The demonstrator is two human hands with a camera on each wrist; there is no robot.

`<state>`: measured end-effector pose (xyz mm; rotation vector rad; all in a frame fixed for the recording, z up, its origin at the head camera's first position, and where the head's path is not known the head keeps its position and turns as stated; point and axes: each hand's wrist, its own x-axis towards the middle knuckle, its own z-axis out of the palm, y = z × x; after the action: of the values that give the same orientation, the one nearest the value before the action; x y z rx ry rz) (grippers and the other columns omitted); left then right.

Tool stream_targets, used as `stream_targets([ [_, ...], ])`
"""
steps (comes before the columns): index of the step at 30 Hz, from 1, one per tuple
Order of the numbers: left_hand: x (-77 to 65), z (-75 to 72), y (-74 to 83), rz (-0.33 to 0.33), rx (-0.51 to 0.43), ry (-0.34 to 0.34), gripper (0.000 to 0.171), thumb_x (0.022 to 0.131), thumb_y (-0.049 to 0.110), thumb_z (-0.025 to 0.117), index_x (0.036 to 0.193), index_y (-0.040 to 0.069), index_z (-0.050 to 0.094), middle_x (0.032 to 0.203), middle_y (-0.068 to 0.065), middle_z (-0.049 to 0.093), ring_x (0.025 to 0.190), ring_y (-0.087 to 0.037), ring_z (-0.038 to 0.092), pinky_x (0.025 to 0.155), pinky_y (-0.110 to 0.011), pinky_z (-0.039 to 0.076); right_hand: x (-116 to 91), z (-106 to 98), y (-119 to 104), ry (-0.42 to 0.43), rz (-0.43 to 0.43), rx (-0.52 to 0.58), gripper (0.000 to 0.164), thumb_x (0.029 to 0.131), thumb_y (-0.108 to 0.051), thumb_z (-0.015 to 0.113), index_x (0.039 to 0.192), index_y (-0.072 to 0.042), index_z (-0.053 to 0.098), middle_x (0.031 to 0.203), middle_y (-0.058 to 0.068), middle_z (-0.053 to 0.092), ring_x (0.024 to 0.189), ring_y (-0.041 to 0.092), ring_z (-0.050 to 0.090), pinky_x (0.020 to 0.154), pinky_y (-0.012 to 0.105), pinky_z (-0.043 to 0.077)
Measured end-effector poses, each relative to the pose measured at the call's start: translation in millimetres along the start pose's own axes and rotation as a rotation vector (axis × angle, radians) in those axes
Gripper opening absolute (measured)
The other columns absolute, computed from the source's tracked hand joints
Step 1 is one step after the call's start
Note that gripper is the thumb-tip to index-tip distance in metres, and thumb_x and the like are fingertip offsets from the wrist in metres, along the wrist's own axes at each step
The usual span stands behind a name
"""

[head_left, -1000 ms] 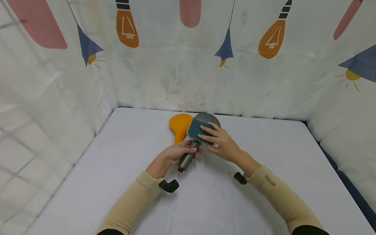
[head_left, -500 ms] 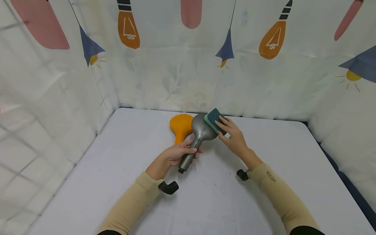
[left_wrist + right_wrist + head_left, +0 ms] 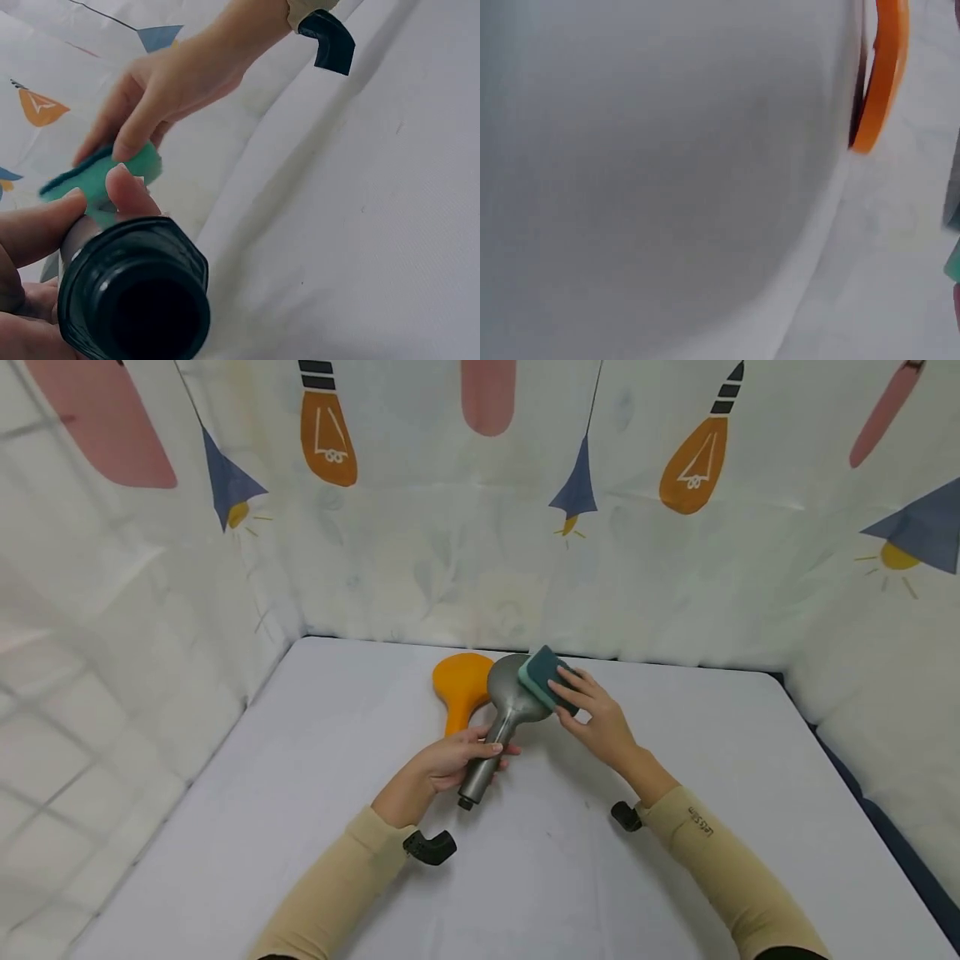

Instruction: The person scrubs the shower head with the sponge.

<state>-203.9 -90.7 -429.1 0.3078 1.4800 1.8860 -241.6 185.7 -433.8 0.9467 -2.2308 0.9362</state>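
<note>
My left hand (image 3: 452, 762) grips the handle of a grey shower head (image 3: 507, 692), which is raised with its round head pointing away. The handle's black threaded end (image 3: 150, 300) fills the lower left of the left wrist view. My right hand (image 3: 600, 718) holds a sponge (image 3: 547, 675), dark teal on one side and light green on the other. Thumb and fingers pinch its sides, and the light green side lies against the right part of the round head. In the right wrist view only a corner of the sponge (image 3: 952, 264) shows at the right edge.
An orange paddle-shaped thing (image 3: 461, 681) lies behind the shower head, its lower end partly hidden by my left hand. The white table (image 3: 337, 760) ends at a back edge close behind both things. Patterned cloth (image 3: 450, 552) hangs behind and at the sides.
My right hand has moved the sponge from across the middle of the shower head to its right side, uncovering most of the round head. The left hand keeps its grip nearly in place.
</note>
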Motion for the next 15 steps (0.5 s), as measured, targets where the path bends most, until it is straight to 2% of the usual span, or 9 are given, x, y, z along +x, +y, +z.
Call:
stream_targets([
  [3,0.5,0.3,1.3,-0.003,0.001,-0.003,0.049,0.109,0.005,0.043,0.155,-0.004,0.028,0.116,0.003,0.068,0.094,-0.012,0.062,0.082,-0.031,0.05,-3,-4,9,0.034,0.145,0.004,0.046,0.088,0.007,0.075,0.133,0.001,0.067,0.147,0.02,0.053,0.139,0.047,0.043,0.106,0.062,0.041],
  [5,1.6,0.6,2.0,-0.004,0.006,-0.006,0.049,0.109,0.006,0.043,0.154,-0.004,0.028,0.116,0.003,0.068,0.095,-0.012,0.062,0.082,-0.031,0.05,-4,-3,7,0.049,0.173,-0.003,0.046,0.089,0.006,0.074,0.134,0.0,0.066,0.148,0.019,0.053,0.14,0.046,0.042,0.106,0.063,0.04],
  [6,2.2,0.8,2.4,-0.004,0.009,-0.008,0.049,0.109,0.006,0.043,0.154,-0.004,0.028,0.116,0.003,0.068,0.096,-0.013,0.061,0.082,-0.031,0.05,-5,-2,4,0.052,0.162,-0.006,0.046,0.088,0.006,0.074,0.133,0.0,0.067,0.148,0.02,0.053,0.14,0.047,0.042,0.106,0.063,0.041],
  [8,3.6,1.1,2.5,-0.003,0.017,-0.01,0.049,0.109,0.006,0.042,0.154,-0.005,0.028,0.116,0.003,0.067,0.096,-0.014,0.061,0.082,-0.031,0.051,-5,4,-5,0.042,0.095,-0.019,0.045,0.087,0.005,0.076,0.131,0.0,0.068,0.146,0.021,0.055,0.139,0.049,0.043,0.105,0.064,0.042],
  [12,5.9,2.2,1.3,-0.009,0.013,-0.013,0.051,0.109,0.006,0.041,0.156,-0.005,0.025,0.117,0.002,0.066,0.096,-0.014,0.06,0.083,-0.031,0.051,-4,14,-26,-0.002,-0.093,-0.027,0.046,0.081,0.006,0.08,0.126,-0.001,0.072,0.14,0.024,0.058,0.134,0.052,0.046,0.102,0.066,0.043],
  [15,7.7,4.2,-0.4,0.0,0.007,-0.029,0.052,0.109,0.006,0.041,0.157,-0.005,0.024,0.118,0.001,0.065,0.095,-0.013,0.06,0.083,-0.031,0.052,-2,10,-30,-0.018,-0.177,-0.029,0.048,0.076,0.009,0.083,0.122,-0.001,0.073,0.137,0.024,0.061,0.132,0.053,0.048,0.1,0.067,0.044],
])
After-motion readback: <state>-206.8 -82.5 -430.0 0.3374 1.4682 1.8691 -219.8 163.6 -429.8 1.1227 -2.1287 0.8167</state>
